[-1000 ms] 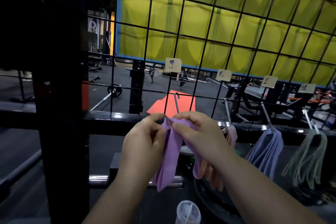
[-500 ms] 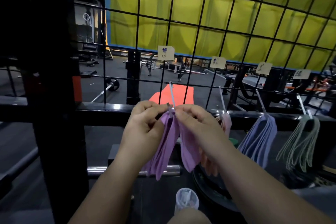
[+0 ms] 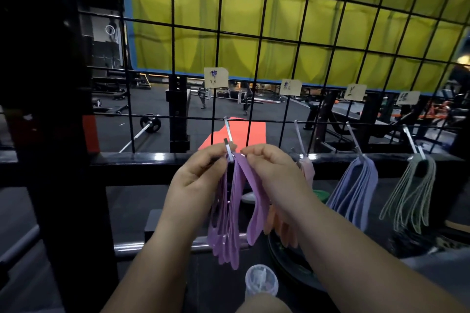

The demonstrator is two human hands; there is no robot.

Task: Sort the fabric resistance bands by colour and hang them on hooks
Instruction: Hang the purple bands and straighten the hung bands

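Observation:
Several purple fabric bands (image 3: 235, 213) hang from the leftmost metal hook (image 3: 228, 138) on the wire grid. My left hand (image 3: 197, 179) pinches the top of the bunch at the hook's tip. My right hand (image 3: 273, 173) pinches the top of one purple band just right of the hook. Further right, pink bands (image 3: 307, 169) hang partly hidden behind my right hand, then blue bands (image 3: 356, 193) and green bands (image 3: 409, 193), each on its own hook.
Paper labels (image 3: 215, 77) are clipped to the black wire grid (image 3: 256, 40) above each hook. A thick black post (image 3: 58, 134) stands at the left. A clear plastic cup (image 3: 260, 281) and a black weight plate (image 3: 287, 254) lie below my hands.
The purple bands have gone from held below the hook to looped on the hook's tip; both hands rose with them. The camera has moved closer.

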